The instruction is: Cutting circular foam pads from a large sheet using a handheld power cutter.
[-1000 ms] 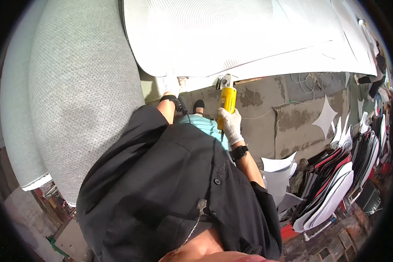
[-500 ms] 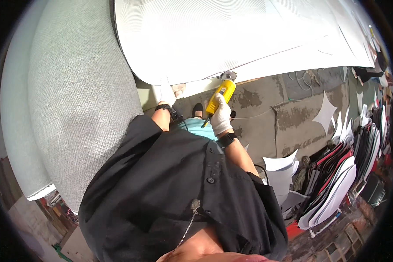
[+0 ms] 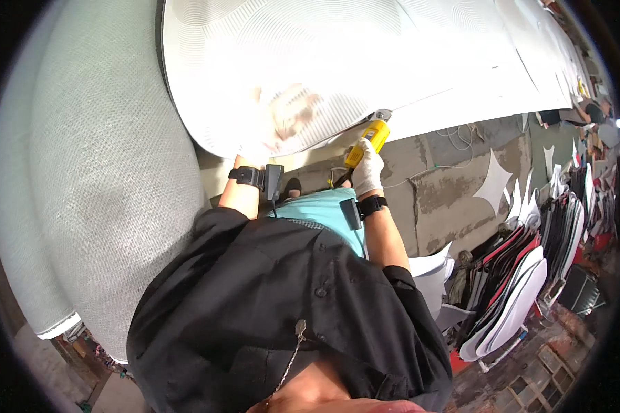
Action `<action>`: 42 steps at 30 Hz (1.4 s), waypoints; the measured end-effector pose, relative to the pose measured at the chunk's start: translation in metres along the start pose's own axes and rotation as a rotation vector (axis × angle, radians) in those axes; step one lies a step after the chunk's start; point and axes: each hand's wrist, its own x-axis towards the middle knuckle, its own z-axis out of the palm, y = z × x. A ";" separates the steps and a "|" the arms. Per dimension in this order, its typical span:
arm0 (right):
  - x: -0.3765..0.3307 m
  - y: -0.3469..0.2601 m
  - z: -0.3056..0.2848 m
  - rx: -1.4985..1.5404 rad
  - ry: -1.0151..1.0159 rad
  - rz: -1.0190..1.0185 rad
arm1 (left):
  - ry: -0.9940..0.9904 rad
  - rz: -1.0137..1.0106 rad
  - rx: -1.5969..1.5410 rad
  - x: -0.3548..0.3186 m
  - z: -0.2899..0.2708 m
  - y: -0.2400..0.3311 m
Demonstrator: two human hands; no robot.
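tilting yellow cutter [image 3: 366, 140] lower than before

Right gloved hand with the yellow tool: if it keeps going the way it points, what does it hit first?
Most likely the lower edge of the large white mesh sheet: the right hand aims the yellow handheld tool up at it, tip apparently already there; depth unclear.

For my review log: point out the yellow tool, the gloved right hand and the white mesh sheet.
yellow tool [image 3: 366, 140], head view, on its yellow body.
right hand [image 3: 368, 172], head view, back of the glove.
white mesh sheet [image 3: 337, 62], head view, bare middle.
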 end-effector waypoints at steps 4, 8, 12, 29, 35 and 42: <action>0.035 -0.027 -0.003 -0.127 -0.075 -0.046 | 0.203 0.341 0.759 0.092 -0.081 0.035; 0.074 -0.060 -0.010 -0.209 -0.092 -0.098 | 0.627 0.438 1.699 0.186 -0.121 0.024; 0.117 -0.094 -0.022 -0.251 -0.134 -0.077 | 0.797 0.206 2.182 0.241 -0.073 0.017; 0.266 -0.211 0.023 -0.658 -0.277 -0.206 | 1.411 0.074 2.289 0.307 -0.090 -0.006; 0.275 -0.201 0.028 -0.638 -0.222 -0.185 | 1.388 -0.099 2.249 0.308 -0.071 -0.003; 0.276 -0.204 0.044 -0.598 -0.205 -0.206 | 1.367 0.061 2.300 0.308 -0.085 -0.005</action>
